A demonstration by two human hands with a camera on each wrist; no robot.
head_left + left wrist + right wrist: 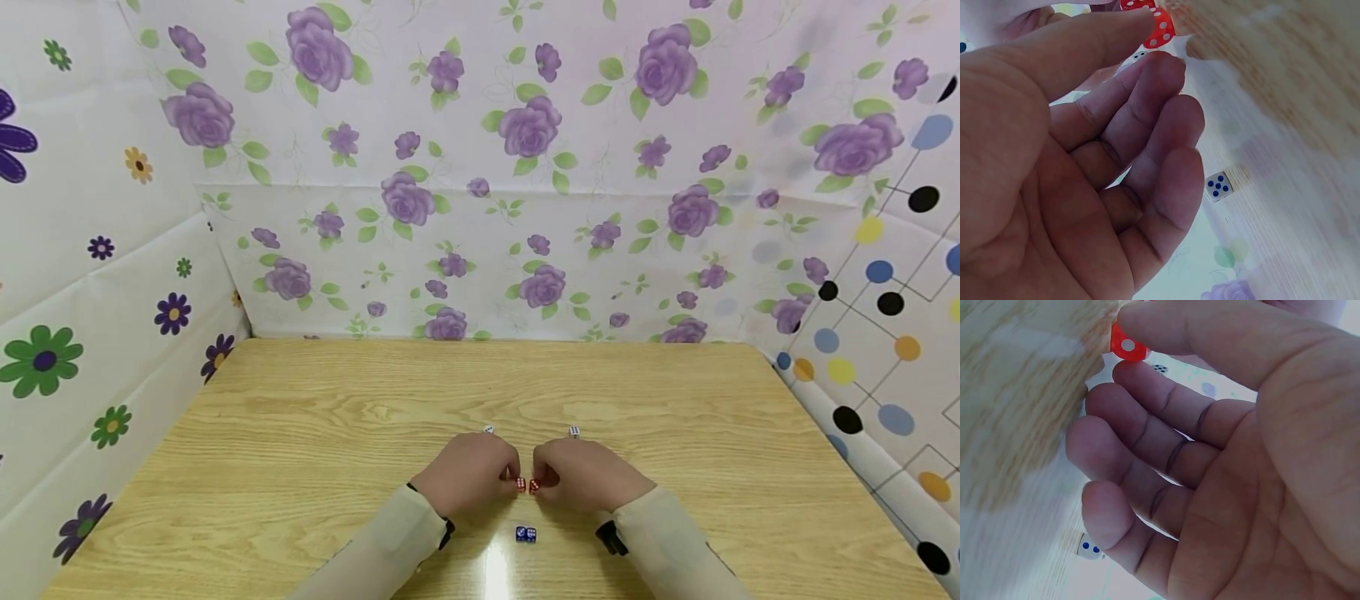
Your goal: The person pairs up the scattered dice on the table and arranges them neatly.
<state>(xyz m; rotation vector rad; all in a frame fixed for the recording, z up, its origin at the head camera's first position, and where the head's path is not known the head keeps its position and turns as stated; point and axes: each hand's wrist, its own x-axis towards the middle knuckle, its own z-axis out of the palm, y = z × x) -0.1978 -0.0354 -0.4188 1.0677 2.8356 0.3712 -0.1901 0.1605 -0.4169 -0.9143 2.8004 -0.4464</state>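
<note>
My left hand point(474, 473) pinches a red die point(521, 484) with white pips between thumb and forefinger, just over the wooden table or on it; I cannot tell which. Facing it, my right hand point(588, 475) pinches a second red die point(534, 487), and a narrow gap separates the two. The right wrist view shows the thumb and forefinger at that red die point(1127, 345), the other fingers loosely bent. Nearer to me, two blue dice point(526, 534) sit side by side. Behind the hands are a left white die point(489, 429) and a right white die point(574, 432).
The wooden table point(315, 425) has a glossy light reflection near its front. A purple-rose cloth point(480, 242) hangs behind it. Flowered cloth point(90, 333) stands along the left side and dotted cloth point(877, 333) along the right.
</note>
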